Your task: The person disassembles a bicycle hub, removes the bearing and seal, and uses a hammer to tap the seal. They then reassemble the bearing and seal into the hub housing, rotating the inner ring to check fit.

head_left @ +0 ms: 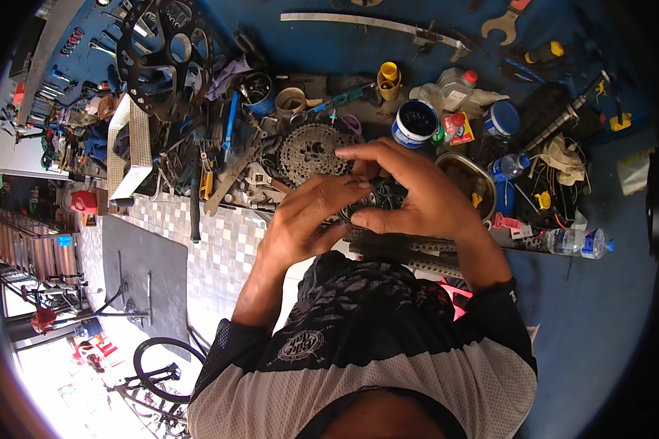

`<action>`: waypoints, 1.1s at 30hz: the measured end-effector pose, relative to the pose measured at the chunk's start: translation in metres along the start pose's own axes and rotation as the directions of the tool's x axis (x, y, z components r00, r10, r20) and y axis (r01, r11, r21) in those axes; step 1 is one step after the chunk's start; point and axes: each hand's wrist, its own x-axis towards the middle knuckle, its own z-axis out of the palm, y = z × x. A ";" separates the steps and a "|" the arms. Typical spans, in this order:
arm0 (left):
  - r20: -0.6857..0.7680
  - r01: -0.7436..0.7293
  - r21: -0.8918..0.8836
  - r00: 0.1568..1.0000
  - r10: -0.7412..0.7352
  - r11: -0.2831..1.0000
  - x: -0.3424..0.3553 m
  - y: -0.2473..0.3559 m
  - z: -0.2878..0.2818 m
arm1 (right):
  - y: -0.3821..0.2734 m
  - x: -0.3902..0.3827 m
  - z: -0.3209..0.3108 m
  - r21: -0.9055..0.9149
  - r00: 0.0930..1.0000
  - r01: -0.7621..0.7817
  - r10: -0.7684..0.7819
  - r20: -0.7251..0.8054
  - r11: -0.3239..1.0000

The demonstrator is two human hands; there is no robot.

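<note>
In front of my chest, at the near edge of the workbench, both hands come together around a small dark metal bicycle part (383, 196) with rounded openings. Its exact kind is hard to make out, since my fingers cover much of it. My left hand (300, 219) grips it from the left, fingertips bent over its edge. On the other side my right hand (425, 186) holds it between a bent thumb and fingers, the index finger reaching out over the top. Just beyond lies a large bicycle cassette (311, 150), partly behind my hands.
A blue-and-white tub (416, 123) of dark grease stands beyond my right hand, near a metal tray (483, 175). Left of the cassette lie a large wrench (231, 179) and several tools. A plastic bottle (580, 243) lies at the right. Chainrings (170, 55) hang at the far left.
</note>
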 end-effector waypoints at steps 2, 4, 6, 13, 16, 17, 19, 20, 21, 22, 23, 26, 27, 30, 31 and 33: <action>-0.019 0.012 -0.021 1.000 -0.013 1.000 0.000 -0.002 -0.002 | 0.005 0.004 0.002 0.045 0.999 -0.033 0.032 0.014 0.998; -0.042 0.040 -0.035 0.998 -0.041 0.999 0.001 -0.005 -0.005 | 0.010 0.011 0.004 0.100 0.998 -0.066 0.064 0.025 0.993; -0.094 0.094 -0.079 0.990 -0.101 0.992 0.000 -0.009 -0.008 | 0.012 0.015 0.001 0.120 0.998 -0.068 0.069 -0.005 0.990; -0.209 0.391 -0.285 0.866 -0.455 0.875 -0.046 -0.034 -0.012 | 0.047 0.013 -0.002 0.142 0.964 -0.095 0.126 -0.233 0.985; -0.218 0.412 -0.536 0.775 -0.592 0.737 -0.074 -0.043 -0.007 | 0.091 0.000 0.014 -0.056 0.952 -0.158 0.137 -0.274 0.986; -0.210 0.424 -0.586 0.744 -0.634 0.691 -0.087 -0.050 -0.003 | 0.107 -0.007 0.021 -0.117 0.952 -0.226 0.193 -0.238 0.967; -0.186 0.435 -0.680 0.677 -0.712 0.591 -0.112 -0.060 0.006 | 0.134 -0.020 0.038 -0.247 0.935 -0.345 0.309 -0.174 0.905; -0.197 0.440 -0.685 0.655 -0.729 0.580 -0.122 -0.062 0.010 | 0.149 -0.029 0.049 -0.333 0.946 -0.314 0.265 -0.187 0.889; -0.178 0.478 -0.666 0.643 -0.745 0.572 -0.136 -0.067 0.014 | 0.163 -0.038 0.060 -0.418 0.957 -0.280 0.216 -0.193 0.865; -0.159 0.516 -0.646 0.630 -0.760 0.562 -0.151 -0.074 0.016 | 0.174 -0.045 0.071 -0.498 0.967 -0.245 0.168 -0.194 0.832; -0.138 0.552 -0.624 0.618 -0.774 0.552 -0.157 -0.075 0.016 | 0.182 -0.050 0.079 -0.534 0.974 -0.223 0.162 -0.159 0.816; -0.110 0.520 -0.689 0.614 -0.782 0.505 -0.167 -0.076 0.017 | 0.193 -0.055 0.101 -0.614 0.982 -0.169 0.186 -0.038 0.771; -0.110 0.505 -0.703 0.618 -0.778 0.500 -0.169 -0.076 0.018 | 0.194 -0.056 0.106 -0.655 0.985 -0.149 0.171 -0.031 0.741; -0.150 0.477 -0.703 0.625 -0.766 0.527 -0.159 -0.071 0.014 | 0.186 -0.048 0.117 -0.739 0.988 -0.113 0.155 -0.012 0.664; -0.157 0.477 -0.692 0.633 -0.758 0.542 -0.154 -0.070 0.010 | 0.186 -0.046 0.119 -0.749 0.985 -0.121 0.171 -0.011 0.652; -0.165 0.441 -0.691 0.675 -0.719 0.572 -0.143 -0.066 0.005 | 0.190 -0.045 0.122 -0.764 0.982 -0.130 0.190 -0.010 0.632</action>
